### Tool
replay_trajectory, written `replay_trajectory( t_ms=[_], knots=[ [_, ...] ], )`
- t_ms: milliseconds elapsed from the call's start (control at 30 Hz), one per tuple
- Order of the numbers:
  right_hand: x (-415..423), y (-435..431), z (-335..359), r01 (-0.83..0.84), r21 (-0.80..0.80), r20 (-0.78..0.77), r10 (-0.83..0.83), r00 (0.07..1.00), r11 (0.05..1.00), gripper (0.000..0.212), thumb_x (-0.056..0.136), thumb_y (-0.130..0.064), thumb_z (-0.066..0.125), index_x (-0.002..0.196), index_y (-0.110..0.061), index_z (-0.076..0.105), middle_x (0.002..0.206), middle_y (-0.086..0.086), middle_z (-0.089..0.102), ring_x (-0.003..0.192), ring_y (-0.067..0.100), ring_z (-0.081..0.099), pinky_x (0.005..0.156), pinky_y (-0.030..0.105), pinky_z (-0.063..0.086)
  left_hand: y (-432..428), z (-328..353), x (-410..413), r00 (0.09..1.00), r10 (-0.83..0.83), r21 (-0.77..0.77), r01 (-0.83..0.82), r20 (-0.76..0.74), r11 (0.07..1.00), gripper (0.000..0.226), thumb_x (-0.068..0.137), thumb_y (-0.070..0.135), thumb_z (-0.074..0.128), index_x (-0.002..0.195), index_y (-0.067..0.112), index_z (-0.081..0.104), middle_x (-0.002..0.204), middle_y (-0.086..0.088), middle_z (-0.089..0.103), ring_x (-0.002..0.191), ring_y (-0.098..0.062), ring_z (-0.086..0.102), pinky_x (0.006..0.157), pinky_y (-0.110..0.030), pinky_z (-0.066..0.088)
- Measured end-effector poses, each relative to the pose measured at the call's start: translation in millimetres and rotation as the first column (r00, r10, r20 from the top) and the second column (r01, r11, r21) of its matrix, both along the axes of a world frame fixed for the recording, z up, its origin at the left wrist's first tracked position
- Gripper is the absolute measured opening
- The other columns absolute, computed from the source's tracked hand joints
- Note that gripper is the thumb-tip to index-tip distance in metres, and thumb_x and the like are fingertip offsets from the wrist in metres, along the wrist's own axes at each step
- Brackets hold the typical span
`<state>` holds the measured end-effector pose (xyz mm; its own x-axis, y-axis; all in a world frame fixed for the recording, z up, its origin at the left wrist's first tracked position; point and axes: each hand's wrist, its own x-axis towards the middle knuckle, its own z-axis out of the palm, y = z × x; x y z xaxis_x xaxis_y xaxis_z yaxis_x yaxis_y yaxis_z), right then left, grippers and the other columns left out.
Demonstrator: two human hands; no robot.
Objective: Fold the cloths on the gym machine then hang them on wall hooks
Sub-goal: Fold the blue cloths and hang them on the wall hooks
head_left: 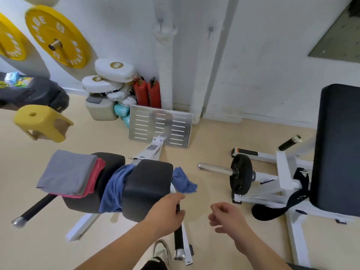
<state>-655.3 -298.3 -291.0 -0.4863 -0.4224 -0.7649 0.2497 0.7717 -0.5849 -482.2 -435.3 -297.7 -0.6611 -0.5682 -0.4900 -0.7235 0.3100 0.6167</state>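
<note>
A blue cloth (116, 190) lies crumpled in the gap between the gym machine's two black pads (150, 188), and its far end (184, 182) sticks out to the right of the right pad. My left hand (167, 213) is just below that end, fingers curled, in front of a black handle bar (177, 238); whether it holds the cloth or the bar is unclear. My right hand (226, 217) hovers to the right, loosely curled and holding nothing. A folded grey cloth (66, 172) sits on a folded pink cloth (96, 174) on the left pad. Two wall hooks (160, 23) (210, 31) are bare.
A metal footplate (159, 126) stands ahead of the pads. A barbell sleeve with a black plate (240, 176) juts out at right beside a white frame and a dark bench pad (339, 149). A yellow stool (42, 122), yellow plates, white pads and red extinguishers (148, 92) line the left wall.
</note>
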Motion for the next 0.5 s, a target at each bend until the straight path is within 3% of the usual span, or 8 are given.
replay_trajectory(
  t_ms=[233, 500],
  knots=[
    [-62, -21, -67, -0.134, 0.070, -0.036, 0.137, 0.990, 0.988, 0.015, 0.101, -0.023, 0.056, 0.103, -0.015, 0.068, 0.097, 0.016, 0.077, 0.073, 0.018, 0.066, 0.065, 0.030, 0.050, -8, -78, -89, 1.000, -0.009, 0.041, 0.009, 0.017, 0.999, 0.055, 0.100, 0.032, 0.054, 0.152, 0.025, 0.037, 0.152, 0.003, 0.045, 0.132, -0.019, 0.053, 0.109, -0.033, 0.046],
    [-154, -9, -213, -0.213, 0.113, -0.024, 0.217, 0.976, 0.970, 0.015, 0.101, -0.021, 0.055, 0.098, -0.014, 0.068, 0.096, 0.013, 0.077, 0.074, 0.018, 0.066, 0.065, 0.031, 0.048, -1, -219, -190, 0.985, 0.019, 0.011, -0.021, 0.174, 1.000, 0.045, 0.098, 0.023, 0.052, 0.143, 0.019, 0.045, 0.136, -0.005, 0.054, 0.117, -0.027, 0.060, 0.092, -0.034, 0.051]
  ],
)
